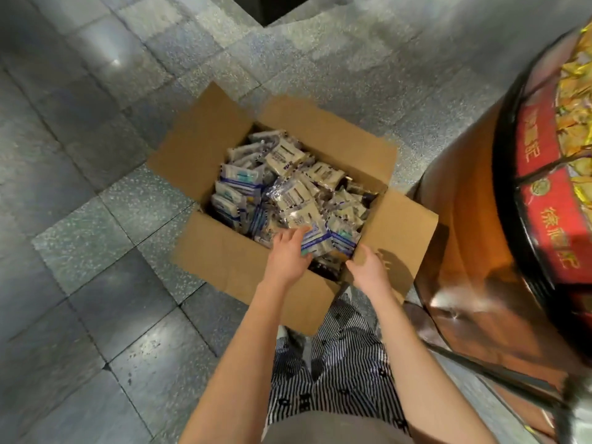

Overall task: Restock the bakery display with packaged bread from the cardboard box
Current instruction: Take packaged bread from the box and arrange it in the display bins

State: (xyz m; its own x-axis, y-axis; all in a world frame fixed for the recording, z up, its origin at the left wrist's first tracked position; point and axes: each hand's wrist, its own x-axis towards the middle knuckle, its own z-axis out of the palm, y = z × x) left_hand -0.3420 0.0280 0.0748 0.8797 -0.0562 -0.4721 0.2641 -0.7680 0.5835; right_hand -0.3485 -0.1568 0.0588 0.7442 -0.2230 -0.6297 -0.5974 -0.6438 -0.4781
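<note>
A person stands over an open cardboard box [224,257] on the tiled floor [96,283], which is heaped with bread packets [288,187]. The left grip [290,254] pinches a blue-and-white packet [317,243] at the box's near edge. The right grip [368,270] hovers loosely spread over the near right corner. A round red display [544,203] stands to the right.

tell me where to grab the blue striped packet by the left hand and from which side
Grip the blue-striped packet by its near edge, coming from above on the near side of the cardboard box. It lies on top of the pile, that edge free beside the left hand, so fingers should pinch it easily.
</note>
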